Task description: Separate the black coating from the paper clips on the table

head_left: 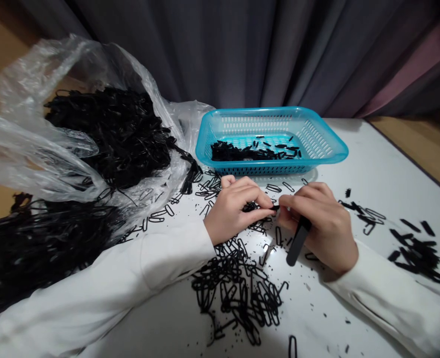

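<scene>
My left hand [240, 204] is closed in a pinch, thumb and forefinger gripping a small black piece [275, 208]. Close against it, the fingertips of my right hand [322, 221] meet the other end of that piece. My right hand is also wrapped round a flat black tool handle [298, 244], which slants down toward me; its working end is hidden by the fingers. Under and in front of my hands lie many loose black loop-shaped strips [242, 293], with small black scraps among them.
A blue plastic basket [337, 149] with small black pieces in it stands behind my hands. To the left, a clear plastic bag [70, 54] holds a black tangled mass [111, 134]. More black pieces [421, 253] are piled at the right. A grey curtain [227, 49] hangs behind the white table [376, 149].
</scene>
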`<state>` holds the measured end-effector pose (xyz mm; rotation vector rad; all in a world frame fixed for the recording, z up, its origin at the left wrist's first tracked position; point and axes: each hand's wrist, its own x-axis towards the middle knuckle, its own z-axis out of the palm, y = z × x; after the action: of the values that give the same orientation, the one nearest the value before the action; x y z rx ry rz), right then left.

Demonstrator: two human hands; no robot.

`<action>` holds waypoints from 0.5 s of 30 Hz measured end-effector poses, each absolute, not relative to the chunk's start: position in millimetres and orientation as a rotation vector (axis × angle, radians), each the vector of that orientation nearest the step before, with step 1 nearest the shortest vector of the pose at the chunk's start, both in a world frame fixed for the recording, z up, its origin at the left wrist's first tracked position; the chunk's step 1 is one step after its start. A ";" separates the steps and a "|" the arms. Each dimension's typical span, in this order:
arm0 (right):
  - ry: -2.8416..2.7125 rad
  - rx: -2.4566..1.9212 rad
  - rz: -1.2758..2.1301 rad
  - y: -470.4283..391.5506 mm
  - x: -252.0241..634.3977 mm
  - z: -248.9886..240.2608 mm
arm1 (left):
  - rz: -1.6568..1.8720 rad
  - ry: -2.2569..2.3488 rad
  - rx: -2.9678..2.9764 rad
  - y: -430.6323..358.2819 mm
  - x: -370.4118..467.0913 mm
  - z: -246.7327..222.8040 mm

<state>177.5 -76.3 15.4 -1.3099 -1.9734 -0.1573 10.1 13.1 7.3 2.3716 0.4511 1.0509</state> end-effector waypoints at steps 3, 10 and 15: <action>-1.877 -1.348 -0.101 -75.5 178.9 14.8 | 1.072 0.490 2.347 13.2 10.4 8.3; -1.799 -1.382 -0.123 -76.3 180.3 11.4 | 1.110 0.557 2.255 13.5 10.4 10.0; -1.814 -1.338 -0.127 -77.5 178.6 5.4 | 1.141 0.518 2.227 13.6 10.3 9.9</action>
<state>178.6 -77.5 5.4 -1.3384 -1.8135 -0.1267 10.3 13.6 9.9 2.2269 0.5182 1.1411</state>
